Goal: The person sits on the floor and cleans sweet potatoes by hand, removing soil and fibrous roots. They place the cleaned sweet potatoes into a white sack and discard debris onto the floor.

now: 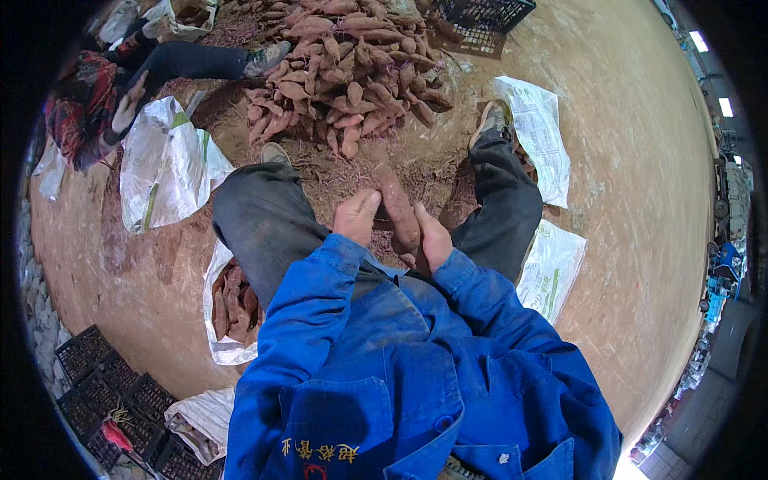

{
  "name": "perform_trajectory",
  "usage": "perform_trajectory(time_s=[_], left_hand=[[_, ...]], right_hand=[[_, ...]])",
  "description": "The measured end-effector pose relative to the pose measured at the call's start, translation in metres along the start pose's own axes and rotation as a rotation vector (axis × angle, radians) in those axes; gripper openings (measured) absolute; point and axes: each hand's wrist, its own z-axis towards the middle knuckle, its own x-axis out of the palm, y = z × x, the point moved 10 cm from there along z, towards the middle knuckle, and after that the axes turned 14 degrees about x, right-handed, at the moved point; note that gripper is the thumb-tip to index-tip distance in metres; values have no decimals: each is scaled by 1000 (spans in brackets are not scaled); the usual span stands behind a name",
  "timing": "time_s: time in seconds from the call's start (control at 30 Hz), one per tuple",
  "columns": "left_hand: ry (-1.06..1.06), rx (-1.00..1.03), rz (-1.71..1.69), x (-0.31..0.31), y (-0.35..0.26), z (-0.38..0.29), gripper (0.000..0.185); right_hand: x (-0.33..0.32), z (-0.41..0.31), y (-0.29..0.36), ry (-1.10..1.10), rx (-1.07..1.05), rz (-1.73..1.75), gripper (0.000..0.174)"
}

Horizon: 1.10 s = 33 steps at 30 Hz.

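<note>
A long sweet potato (399,207) lies lengthwise between my two hands, above the gap between my legs. My left hand (357,217) grips its left side, the thumb on top near the skin. From the right, my right hand (433,237) holds it nearer its lower end, with the fingers partly hidden beneath. Just under that end shows a bit of another sweet potato (408,259), mostly covered. Beyond my feet rises a large heap of sweet potatoes (354,78), with soil and thin roots (336,180) scattered before it.
An open white sack (210,300) of sweet potatoes stands by my left leg. White woven sacks (171,168) (540,138) (549,270) lie on both sides. Another person (90,102) sits at upper left. Black plastic crates stand at the top (486,24) and lower left (114,390).
</note>
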Motion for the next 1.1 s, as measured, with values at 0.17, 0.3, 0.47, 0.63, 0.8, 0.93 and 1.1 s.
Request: perform_trajectory(time_s=[0.17,0.3,0.47,0.63,0.8,0.93,1.1], left_hand=[[-3,13,10,10,-8,0,32],[76,27,124,15,-4,4,37],[158,59,31,21,-2,2,47],[155,26,98,19,-1,2,53],[180,8,90,18,9,1,59],[115,2,112,9,23,3,62],[141,11,65,11,16,-1,67]], right_hand=[[-1,-3,-13,-18,136,124,49],[-15,6,-19,-206,128,115,50],[-14,8,-18,-154,109,83,52],[-11,7,-17,-127,118,102,52],[-12,5,-18,-186,133,36,50],[-14,5,-21,-207,148,83,49],[-11,3,-17,-153,127,79,49]])
